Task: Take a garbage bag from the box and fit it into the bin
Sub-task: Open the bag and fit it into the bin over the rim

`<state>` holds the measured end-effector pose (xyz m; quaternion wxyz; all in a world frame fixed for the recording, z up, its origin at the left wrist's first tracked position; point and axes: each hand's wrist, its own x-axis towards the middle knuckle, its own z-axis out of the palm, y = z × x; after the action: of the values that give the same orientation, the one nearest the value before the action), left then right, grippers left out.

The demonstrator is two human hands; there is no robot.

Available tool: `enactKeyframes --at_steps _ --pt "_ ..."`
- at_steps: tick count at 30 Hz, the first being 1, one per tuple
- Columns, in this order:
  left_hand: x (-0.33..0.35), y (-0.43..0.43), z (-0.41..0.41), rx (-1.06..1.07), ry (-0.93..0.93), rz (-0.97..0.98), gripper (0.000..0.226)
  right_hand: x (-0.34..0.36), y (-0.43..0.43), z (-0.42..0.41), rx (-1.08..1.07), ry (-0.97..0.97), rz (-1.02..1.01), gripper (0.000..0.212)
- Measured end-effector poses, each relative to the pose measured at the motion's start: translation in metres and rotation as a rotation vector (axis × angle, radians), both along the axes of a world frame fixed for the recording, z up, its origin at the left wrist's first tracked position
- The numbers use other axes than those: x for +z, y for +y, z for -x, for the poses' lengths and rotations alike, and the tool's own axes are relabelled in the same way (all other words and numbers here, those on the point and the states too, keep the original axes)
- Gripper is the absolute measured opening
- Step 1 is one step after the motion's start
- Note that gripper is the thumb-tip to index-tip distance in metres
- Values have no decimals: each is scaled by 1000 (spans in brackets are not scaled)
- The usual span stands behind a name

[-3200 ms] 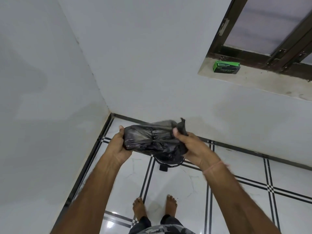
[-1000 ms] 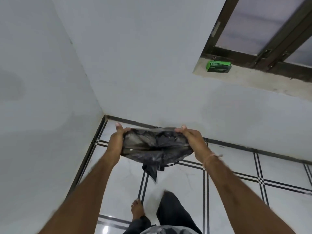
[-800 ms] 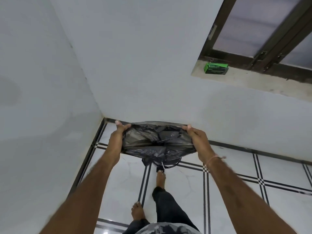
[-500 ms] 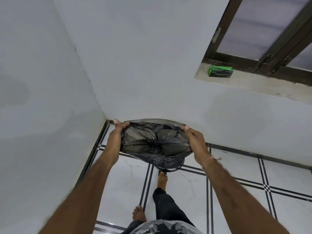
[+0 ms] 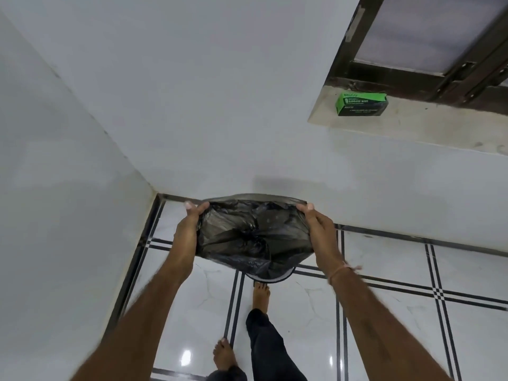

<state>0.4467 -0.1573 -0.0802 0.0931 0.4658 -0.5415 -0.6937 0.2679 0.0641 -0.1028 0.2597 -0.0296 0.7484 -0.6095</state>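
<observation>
- Black thin plastic: the garbage bag [image 5: 254, 235] is stretched mouth-open between my two hands, held in the air over the floor corner.
- Left hand [image 5: 188, 232] is closed on the bag's left rim, thumb over the edge; right hand [image 5: 319, 229] is closed on the right rim the same way. Both pinch only film.
- The bag's body is crumpled and bunched toward its middle, not yet hanging full length.
- Directly beneath, a dark curved rim shows under the bag's lower edge, presumably the bin [image 5: 270, 279]. Most of it is hidden by the bag.
- Progress, as judged: bag taken out and opened; lowering it in and folding the rim over the bin's edge are left.
- The green box [image 5: 361, 104] sits on the window ledge [image 5: 412, 127], well apart, up and right.
- Room: walls meet close behind and to the left of the bin; open tiled floor [image 5: 384, 312] lies to the right. My forward foot [image 5: 261, 294] is just beside the rim.
</observation>
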Motion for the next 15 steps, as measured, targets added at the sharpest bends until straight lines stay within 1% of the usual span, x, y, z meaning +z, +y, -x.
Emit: enactKeyframes --at_steps 4,7,10,12,15 --pt "-47 8 26 -17 -91 -74 74 -40 11 16 -60 -83 -41 46" --pt "-90 18 40 3 -151 -142 70 -74 17 21 -74 -83 -80 42" --pt "-139 26 49 -34 -169 -137 70 -115 19 22 -78 -67 -114 37" --pt "-177 31 57 -56 -180 -138 62 -151 17 22 -104 -65 -141 35" --pt "-238 35 68 -84 -191 -113 50 -210 17 28 -107 -73 -186 36"
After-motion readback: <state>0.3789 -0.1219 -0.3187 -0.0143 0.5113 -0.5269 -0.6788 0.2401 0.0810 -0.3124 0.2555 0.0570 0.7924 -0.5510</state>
